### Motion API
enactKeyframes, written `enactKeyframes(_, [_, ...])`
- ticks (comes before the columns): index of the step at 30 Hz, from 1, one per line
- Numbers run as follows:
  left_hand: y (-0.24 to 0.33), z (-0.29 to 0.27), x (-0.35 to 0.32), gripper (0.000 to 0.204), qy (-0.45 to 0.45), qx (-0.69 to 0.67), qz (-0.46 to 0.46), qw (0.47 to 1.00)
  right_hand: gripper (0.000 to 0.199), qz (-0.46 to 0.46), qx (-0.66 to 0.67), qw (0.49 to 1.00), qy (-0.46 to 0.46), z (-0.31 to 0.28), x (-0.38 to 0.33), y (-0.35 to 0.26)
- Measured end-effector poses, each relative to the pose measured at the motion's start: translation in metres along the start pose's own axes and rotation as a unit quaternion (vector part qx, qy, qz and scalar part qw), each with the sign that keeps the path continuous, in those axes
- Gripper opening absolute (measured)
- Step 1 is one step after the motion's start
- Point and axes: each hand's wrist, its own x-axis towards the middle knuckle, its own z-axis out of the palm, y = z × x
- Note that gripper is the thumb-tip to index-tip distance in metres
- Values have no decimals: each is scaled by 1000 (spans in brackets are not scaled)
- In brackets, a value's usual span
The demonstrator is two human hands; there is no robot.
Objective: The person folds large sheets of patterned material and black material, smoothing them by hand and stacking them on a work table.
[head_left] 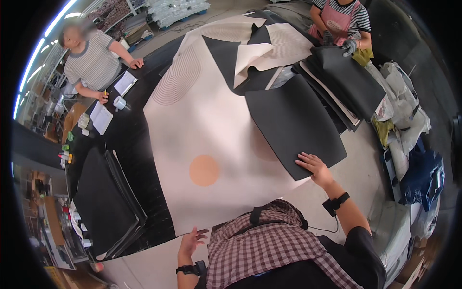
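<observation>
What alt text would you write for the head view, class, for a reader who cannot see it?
The person's right hand presses on a black sheet lying on a cream mat with an orange circle. The left hand hovers open near the mat's edge; two other people work across the table.

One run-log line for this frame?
right hand: flat on black sheet | left hand: open, above cream mat edge | black stack left

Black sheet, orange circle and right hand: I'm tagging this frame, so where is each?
Black sheet (293, 123), head view, middle of its flat face.
Orange circle (204, 170), head view, centre of the disc on the cream sheet.
Right hand (314, 165), head view, back of the hand.
</observation>
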Motion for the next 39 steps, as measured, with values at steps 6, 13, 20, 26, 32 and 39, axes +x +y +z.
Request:
enactKeyframes(6, [-9,-9,9,46,-45,-81,-1,996,65,-17,-107,988,-106,4,-15,11])
enactKeyframes(13, [-28,-55,-8,44,51,-230,71,969,29,40,-7,989,145,-16,-24,67])
enactKeyframes(20, [21,-47,-23,34,178,-146,139,963,44,523,255,812,36,-48,-37,172])
enactKeyframes(26, [19,-51,5,30,234,43,266,934,44,369,497,776,119,-129,29,46])
enactKeyframes(32, [39,-39,3,37,127,-44,216,967,41,123,354,908,186,-66,128,-155])
enactKeyframes(39, [38,-45,1,69,42,-56,215,974,24,-116,246,955,-117,117,144,-325])
